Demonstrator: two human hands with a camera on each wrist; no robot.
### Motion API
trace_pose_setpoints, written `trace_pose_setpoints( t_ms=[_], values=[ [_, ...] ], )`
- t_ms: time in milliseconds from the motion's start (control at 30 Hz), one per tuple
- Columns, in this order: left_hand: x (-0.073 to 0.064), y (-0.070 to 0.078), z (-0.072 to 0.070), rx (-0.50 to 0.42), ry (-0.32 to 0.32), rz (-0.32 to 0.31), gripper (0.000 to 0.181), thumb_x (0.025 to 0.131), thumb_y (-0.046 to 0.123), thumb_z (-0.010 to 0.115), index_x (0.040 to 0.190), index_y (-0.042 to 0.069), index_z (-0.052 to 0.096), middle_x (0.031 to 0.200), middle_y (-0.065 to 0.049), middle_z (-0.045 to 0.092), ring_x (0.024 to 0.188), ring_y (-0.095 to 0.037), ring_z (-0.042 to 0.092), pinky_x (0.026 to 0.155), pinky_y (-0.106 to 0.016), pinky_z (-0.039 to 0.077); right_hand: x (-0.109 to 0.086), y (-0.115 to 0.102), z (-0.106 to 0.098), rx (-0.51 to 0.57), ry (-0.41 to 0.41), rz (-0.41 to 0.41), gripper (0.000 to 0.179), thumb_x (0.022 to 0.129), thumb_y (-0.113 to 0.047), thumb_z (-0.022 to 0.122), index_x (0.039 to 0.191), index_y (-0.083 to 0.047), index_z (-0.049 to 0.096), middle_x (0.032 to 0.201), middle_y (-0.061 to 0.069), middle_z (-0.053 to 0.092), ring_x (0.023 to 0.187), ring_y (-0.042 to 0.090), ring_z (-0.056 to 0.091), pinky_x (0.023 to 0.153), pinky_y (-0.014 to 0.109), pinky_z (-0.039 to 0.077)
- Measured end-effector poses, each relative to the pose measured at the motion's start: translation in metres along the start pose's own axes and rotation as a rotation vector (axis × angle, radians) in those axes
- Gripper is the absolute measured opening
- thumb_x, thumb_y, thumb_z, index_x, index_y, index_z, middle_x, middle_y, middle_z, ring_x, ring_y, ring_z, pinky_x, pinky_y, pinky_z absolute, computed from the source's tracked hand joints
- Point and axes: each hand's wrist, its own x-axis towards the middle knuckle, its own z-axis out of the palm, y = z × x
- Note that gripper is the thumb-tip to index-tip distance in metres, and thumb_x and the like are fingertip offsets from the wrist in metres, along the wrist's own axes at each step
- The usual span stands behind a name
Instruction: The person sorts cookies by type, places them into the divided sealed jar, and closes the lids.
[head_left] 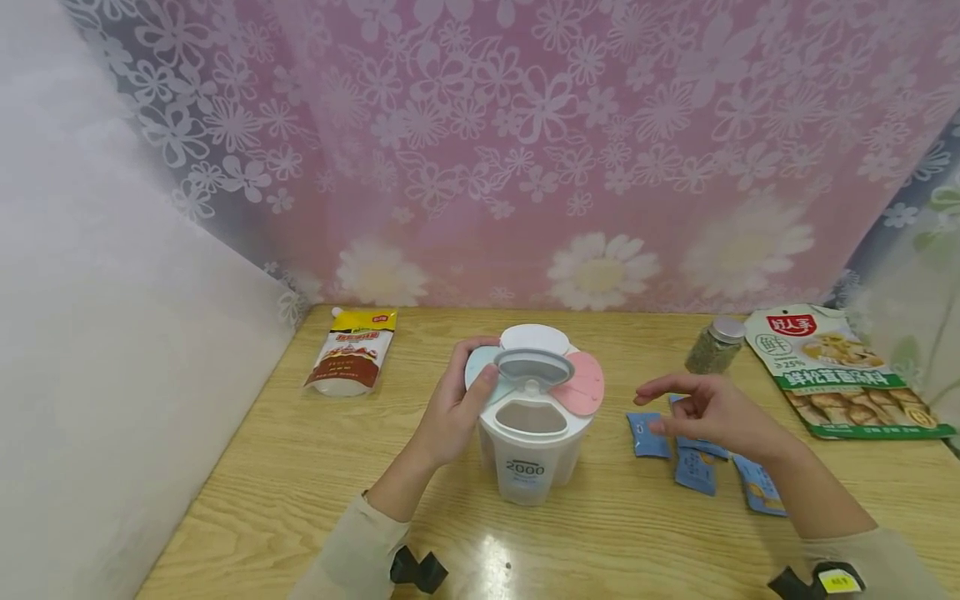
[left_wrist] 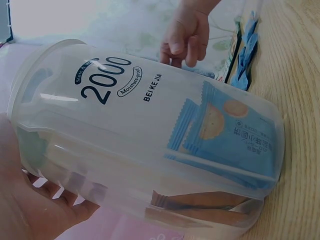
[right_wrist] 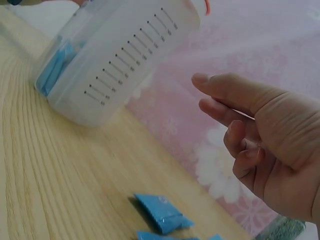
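the left hand [head_left: 456, 408] grasps the clear storage container [head_left: 528, 487] by its upper left side, thumb over the pale blue flap [head_left: 482, 364] and fingers round the wall; the container stands upright on the wood-grain bench [head_left: 262, 492], near the middle, marked "2000" and "moisture-proof" on its front, with a scale [right_wrist: 130, 62] printed on another side; its front flap [head_left: 534, 367] is raised, so the front opening [head_left: 531, 418] lies uncovered, while the pink flap [head_left: 581, 383] is down; inside, blue biscuit packets [left_wrist: 235, 137] lie at the bottom of the front compartment, and a brown packet [left_wrist: 200, 205] lies in the compartment next to it.

the right hand [head_left: 712, 414] is released, its fingers loosely bent with nothing between them; it hovers above several loose blue packets [head_left: 695, 472], apart from them, to the right of the container; beyond that hand stands a metal-lidded glass jar [head_left: 712, 352] of green dried herb, with a green-and-white mushroom pouch [head_left: 843, 375] lying just beside it; a spouted yellow, white and brown pouch [head_left: 351, 354] lies at the bench's far left; a pink floral curtain [head_left: 480, 167] hangs behind.
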Motion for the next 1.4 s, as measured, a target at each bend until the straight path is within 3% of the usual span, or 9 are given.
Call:
trace_pose_setpoints(
  t_ms=[267, 533, 700, 833, 967, 1133, 1200, 1400],
  values=[
    [0.002, 0.000, 0.000, -0.005, -0.005, -0.005, 0.036, 0.107, 0.021, 0.045, 0.139, 0.006, 0.040, 0.131, -0.015, 0.054, 0.113, -0.017, 0.056, 0.093, -0.027, 0.051, -0.001, 0.026, -0.005, 0.018, -0.056, 0.014, 0.051, 0.089, -0.004, 0.073, 0.136, 0.004, 0.053, 0.125, 0.007, 0.066, 0.049, 0.025, 0.040, 0.045, 0.040, 0.040],
    [0.002, -0.002, -0.001, -0.002, 0.004, -0.019, 0.036, 0.106, 0.023, 0.045, 0.138, 0.006, 0.040, 0.133, -0.015, 0.053, 0.115, -0.017, 0.055, 0.095, -0.025, 0.050, 0.002, 0.051, 0.000, -0.017, -0.020, 0.077, 0.061, 0.086, -0.011, 0.077, 0.140, 0.001, 0.052, 0.135, 0.016, 0.061, 0.044, 0.023, 0.029, 0.041, 0.031, 0.038],
    [0.000, -0.001, 0.000, -0.002, 0.007, -0.030, 0.038, 0.107, 0.023, 0.045, 0.139, 0.004, 0.039, 0.134, -0.015, 0.052, 0.116, -0.017, 0.054, 0.096, -0.025, 0.049, 0.002, 0.059, 0.005, -0.169, 0.017, 0.113, 0.064, 0.081, -0.021, 0.083, 0.137, -0.003, 0.056, 0.132, 0.020, 0.062, 0.044, 0.008, 0.027, 0.043, 0.027, 0.036],
    [0.000, -0.001, -0.001, -0.002, 0.005, -0.034, 0.038, 0.107, 0.025, 0.044, 0.139, 0.005, 0.039, 0.134, -0.015, 0.052, 0.116, -0.017, 0.054, 0.095, -0.025, 0.049, 0.004, 0.059, 0.008, -0.284, 0.034, 0.127, 0.067, 0.079, -0.027, 0.085, 0.136, -0.004, 0.057, 0.130, 0.018, 0.064, 0.054, 0.003, 0.033, 0.049, 0.026, 0.037],
    [0.000, -0.001, -0.002, 0.002, 0.007, -0.031, 0.038, 0.107, 0.025, 0.044, 0.139, 0.007, 0.040, 0.133, -0.015, 0.053, 0.115, -0.017, 0.055, 0.095, -0.026, 0.050, 0.005, 0.056, 0.008, -0.330, 0.048, 0.180, 0.070, 0.077, -0.030, 0.086, 0.135, -0.005, 0.058, 0.135, 0.020, 0.060, 0.062, 0.006, 0.037, 0.054, 0.027, 0.037],
    [0.000, 0.001, -0.002, 0.009, 0.014, -0.018, 0.037, 0.107, 0.023, 0.044, 0.139, 0.006, 0.040, 0.134, -0.015, 0.052, 0.115, -0.015, 0.055, 0.095, -0.025, 0.049, 0.008, 0.053, 0.008, -0.427, 0.069, 0.184, 0.065, 0.076, -0.038, 0.086, 0.131, -0.010, 0.063, 0.134, 0.017, 0.062, 0.093, 0.012, 0.053, 0.071, 0.025, 0.046],
    [0.001, 0.001, -0.002, 0.001, 0.017, -0.014, 0.037, 0.107, 0.022, 0.044, 0.139, 0.005, 0.040, 0.134, -0.015, 0.052, 0.115, -0.015, 0.055, 0.095, -0.025, 0.049, 0.008, 0.052, 0.008, -0.440, 0.082, 0.175, 0.060, 0.078, -0.040, 0.084, 0.128, -0.013, 0.065, 0.130, 0.013, 0.064, 0.104, 0.014, 0.054, 0.077, 0.026, 0.048],
    [0.000, 0.000, 0.001, -0.019, 0.006, -0.018, 0.036, 0.106, 0.020, 0.045, 0.139, 0.006, 0.040, 0.133, -0.016, 0.053, 0.114, -0.015, 0.055, 0.095, -0.026, 0.050, 0.005, 0.051, 0.007, -0.337, 0.144, 0.208, 0.042, 0.088, -0.038, 0.076, 0.124, -0.018, 0.068, 0.131, 0.012, 0.064, 0.114, 0.023, 0.060, 0.078, 0.027, 0.053]
  ],
)
